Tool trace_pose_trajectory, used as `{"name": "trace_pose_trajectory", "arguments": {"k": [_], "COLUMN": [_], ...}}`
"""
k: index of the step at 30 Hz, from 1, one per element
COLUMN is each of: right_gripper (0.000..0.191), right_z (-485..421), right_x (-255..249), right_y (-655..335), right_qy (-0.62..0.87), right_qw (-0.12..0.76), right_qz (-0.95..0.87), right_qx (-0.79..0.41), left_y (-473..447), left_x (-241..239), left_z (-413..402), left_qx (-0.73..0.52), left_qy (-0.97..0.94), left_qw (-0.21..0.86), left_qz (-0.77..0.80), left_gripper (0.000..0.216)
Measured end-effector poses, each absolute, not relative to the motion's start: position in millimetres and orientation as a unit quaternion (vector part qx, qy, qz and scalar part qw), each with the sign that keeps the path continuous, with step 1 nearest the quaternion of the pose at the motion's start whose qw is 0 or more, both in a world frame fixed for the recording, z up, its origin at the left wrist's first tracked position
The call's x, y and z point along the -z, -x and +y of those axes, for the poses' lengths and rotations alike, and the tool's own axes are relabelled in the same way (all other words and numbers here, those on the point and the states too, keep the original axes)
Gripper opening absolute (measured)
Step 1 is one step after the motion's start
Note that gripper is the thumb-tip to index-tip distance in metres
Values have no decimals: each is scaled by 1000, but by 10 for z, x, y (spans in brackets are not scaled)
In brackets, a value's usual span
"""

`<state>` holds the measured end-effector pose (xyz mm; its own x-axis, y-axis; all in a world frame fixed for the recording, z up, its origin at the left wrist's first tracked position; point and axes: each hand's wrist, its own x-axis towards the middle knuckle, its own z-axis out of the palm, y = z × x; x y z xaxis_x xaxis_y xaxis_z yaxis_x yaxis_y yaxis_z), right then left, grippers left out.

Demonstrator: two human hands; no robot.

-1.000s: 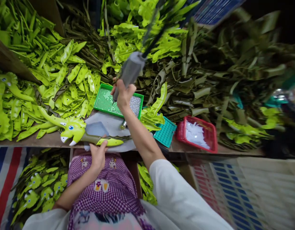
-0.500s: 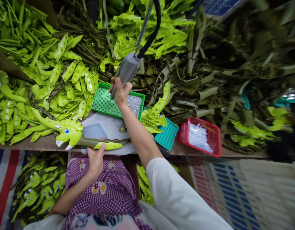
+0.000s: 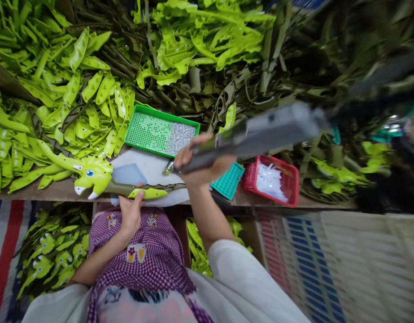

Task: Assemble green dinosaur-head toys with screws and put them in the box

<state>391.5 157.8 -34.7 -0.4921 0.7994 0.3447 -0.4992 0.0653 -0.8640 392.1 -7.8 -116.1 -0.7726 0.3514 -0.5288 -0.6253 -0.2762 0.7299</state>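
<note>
My left hand (image 3: 130, 211) grips the lower edge of a green dinosaur toy (image 3: 102, 177) that lies along the front of the bench, its horned head pointing left. My right hand (image 3: 200, 163) is closed round a grey powered screwdriver (image 3: 260, 132), now tilted almost flat, with its tip (image 3: 168, 169) close to the toy's dark green body. A green tray (image 3: 149, 130) holding small silvery screws sits just behind the toy.
Heaps of light green and dark olive plastic toy parts (image 3: 75, 89) cover the bench. A teal tray (image 3: 229, 180) and a red basket (image 3: 272, 181) with white pieces stand to the right. More dinosaur pieces (image 3: 48, 255) lie below left, a white crate (image 3: 344, 264) below right.
My right hand has pulled the screwdriver back from the screw tray and swung it down toward the toy. My left hand has stayed on the toy.
</note>
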Motion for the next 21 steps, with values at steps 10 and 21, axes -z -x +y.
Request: {"name": "trace_pose_trajectory", "arguments": {"k": [10,21], "right_gripper": [65,66], "right_z": [1134,1050], "right_x": [675,839], "right_y": [-4400,-4346], "right_qy": [170,155], "right_qw": [412,357], "right_qz": [-519,-508], "right_qx": [-730,-768], "left_y": [-3949,-3953], "left_x": [1164,1202], "left_z": [-53,-60], "left_qx": [-780,-796], "left_qy": [126,121], "left_qw": [293,283], "left_qz": [538,521], "left_gripper": [71,67]}}
